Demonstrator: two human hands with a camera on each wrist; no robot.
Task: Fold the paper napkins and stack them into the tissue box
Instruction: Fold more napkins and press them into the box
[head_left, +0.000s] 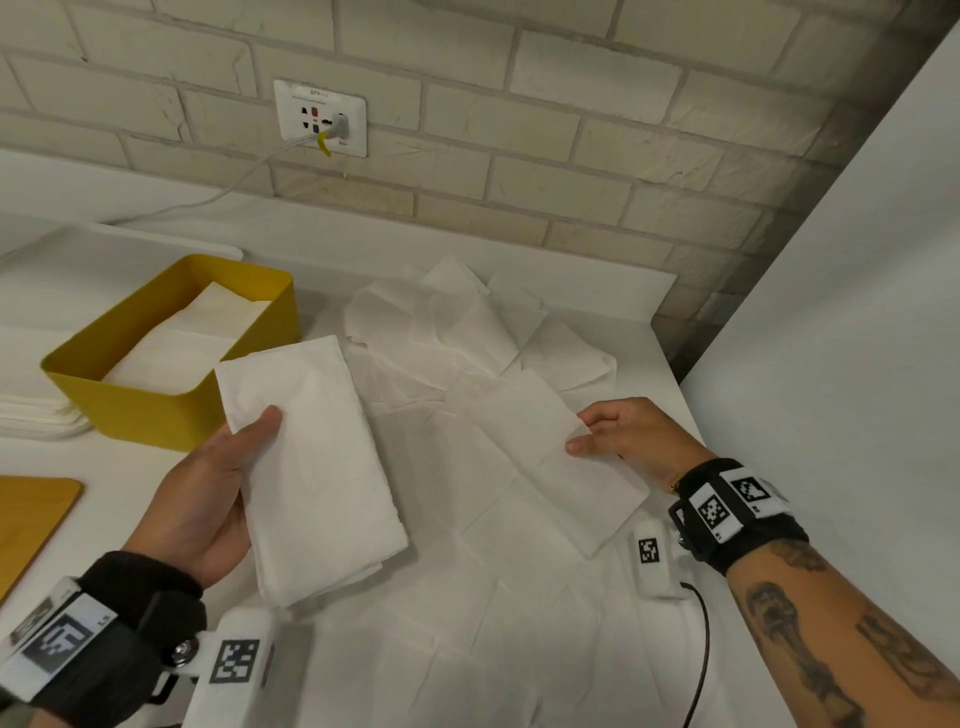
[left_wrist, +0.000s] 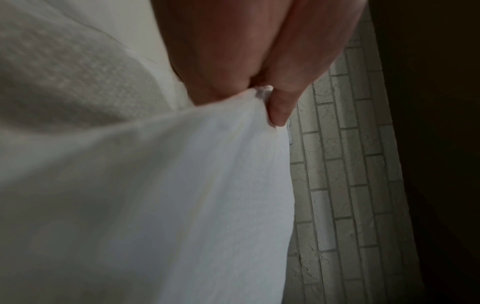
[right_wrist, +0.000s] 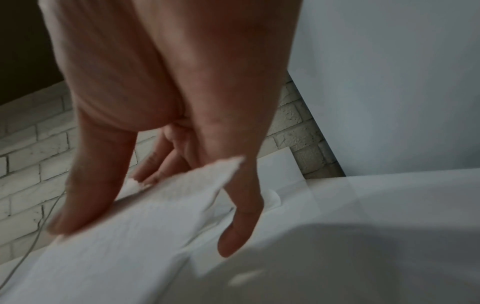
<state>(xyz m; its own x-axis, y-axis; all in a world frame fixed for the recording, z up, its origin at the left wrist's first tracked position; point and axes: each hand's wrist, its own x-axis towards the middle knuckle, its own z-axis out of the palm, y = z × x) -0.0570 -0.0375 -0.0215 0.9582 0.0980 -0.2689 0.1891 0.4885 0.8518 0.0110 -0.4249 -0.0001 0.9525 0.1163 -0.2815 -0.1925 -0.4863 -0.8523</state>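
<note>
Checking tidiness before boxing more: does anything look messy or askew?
Yes: the loose napkins lie overlapping and crooked on the counter. The folded stack in the left hand looks neat.

Folded napkins (head_left: 317, 467): soft white paper, matt, faint embossed grain, layered edges slightly ragged. Loose napkins (head_left: 467, 332) on counter: same thin matt paper, creased. Tissue box (head_left: 130, 410): yellow, smooth, low satin sheen, looks like plastic or painted metal; cannot tell which. Counter (head_left: 644, 317): white, smooth, matt. Wall (head_left: 571, 130): pale brick, rough, chalky, with recessed joints. Board (head_left: 31, 514): wood-look, smooth, warm amber. Wrist bands (head_left: 737, 514): black cloth, white printed markers. Socket plate (head_left: 321, 117): glossy white plastic.
</note>
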